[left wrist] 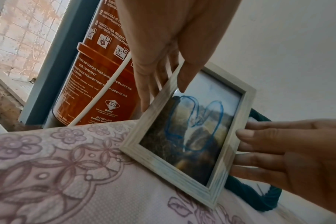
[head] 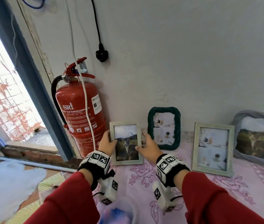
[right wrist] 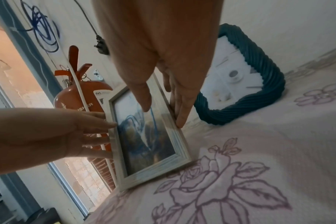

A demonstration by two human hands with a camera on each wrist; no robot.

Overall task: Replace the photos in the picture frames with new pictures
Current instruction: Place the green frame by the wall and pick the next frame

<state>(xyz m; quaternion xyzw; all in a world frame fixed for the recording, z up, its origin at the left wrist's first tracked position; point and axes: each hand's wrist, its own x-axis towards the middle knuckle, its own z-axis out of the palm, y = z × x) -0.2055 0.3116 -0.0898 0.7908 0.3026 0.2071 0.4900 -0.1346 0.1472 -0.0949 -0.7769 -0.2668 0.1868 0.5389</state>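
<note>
Head view: a pale wood frame [head: 126, 142] is stood on the flowered bed cover [head: 144, 175], at the cover's left edge near the wall, with the extinguisher [head: 78, 113] just beside it off the edge. A dark landscape photo is seen in it. The frame is held between 2 hands: left hand [head: 107, 143] on the left rail, right hand [head: 147, 146] on the right rail, each thumb lying on the front and the other fingers reaching along or behind the side. The fingers are fairly straight, so the hold is read as a light pinch, not a clench.

Left wrist view: the frame is tilted, bottom corner on the cover; the green frame [left wrist: 259, 195] is close behind its right side.

3 other frames are lined along the wall to the right.

Judgement on the step: the frame is being set or taken up. Both rails should be kept pinched evenly, thumbs kept off the glass centre, and the base kept flat on the soft cover, since tipping toward the extinguisher or against the green frame is likely otherwise.
</note>
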